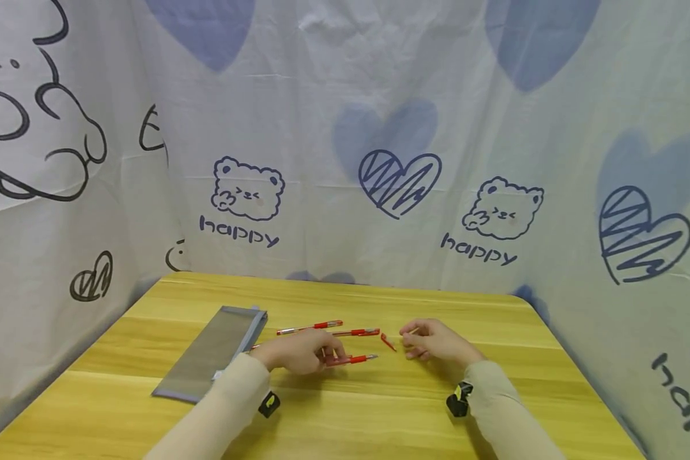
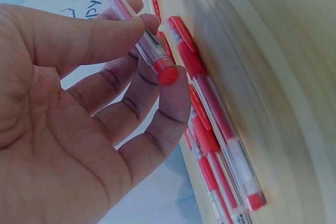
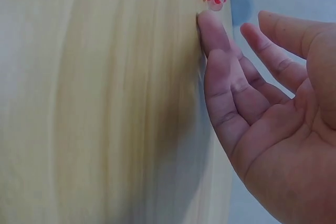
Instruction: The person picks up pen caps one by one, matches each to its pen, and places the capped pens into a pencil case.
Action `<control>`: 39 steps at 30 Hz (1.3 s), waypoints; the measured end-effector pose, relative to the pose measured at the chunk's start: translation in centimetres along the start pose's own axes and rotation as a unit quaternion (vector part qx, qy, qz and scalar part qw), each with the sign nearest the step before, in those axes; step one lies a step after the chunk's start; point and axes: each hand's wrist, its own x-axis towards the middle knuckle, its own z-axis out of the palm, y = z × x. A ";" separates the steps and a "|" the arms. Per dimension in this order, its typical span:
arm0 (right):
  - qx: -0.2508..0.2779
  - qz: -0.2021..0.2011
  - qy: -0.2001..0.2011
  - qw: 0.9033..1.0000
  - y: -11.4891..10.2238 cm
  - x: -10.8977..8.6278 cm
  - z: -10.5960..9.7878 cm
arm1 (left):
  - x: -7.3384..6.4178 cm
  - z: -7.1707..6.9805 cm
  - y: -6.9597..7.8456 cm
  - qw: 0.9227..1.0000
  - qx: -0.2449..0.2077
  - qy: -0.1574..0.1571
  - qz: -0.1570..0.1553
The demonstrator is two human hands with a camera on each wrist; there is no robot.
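My left hand (image 1: 305,352) pinches a clear-barrelled red gel pen (image 2: 127,14) between thumb and fingers, above the table. The pen's bare tip (image 1: 374,356) points right, with no cap on it. A loose red pen cap (image 1: 388,342) lies on the table between the hands. To the right of that cap, my right hand (image 1: 439,342) holds nothing; its fingers (image 3: 218,72) are loosely bent near the tabletop. Several capped red pens (image 2: 207,93) lie beyond and beneath the left hand, which partly hides them in the head view.
A flat grey mesh pouch (image 1: 204,361) with a pale edge lies left of the pens, partly behind the left forearm. The wood-grain table (image 1: 368,415) is bordered by white printed curtains (image 1: 322,243) at the back and sides.
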 end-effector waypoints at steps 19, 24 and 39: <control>-0.009 0.011 -0.011 1.000 -1.3 1.5 1.6 | -0.7 -0.9 -1.6 1.000 -0.011 0.004 0.001; -0.022 0.008 -0.017 1.000 -1.7 1.7 2.0 | -0.8 -1.0 -1.7 1.000 -0.027 0.001 -0.003; -0.059 0.024 0.005 0.998 -2.5 2.6 2.9 | -0.8 -1.3 -1.8 0.999 -0.030 0.000 -0.012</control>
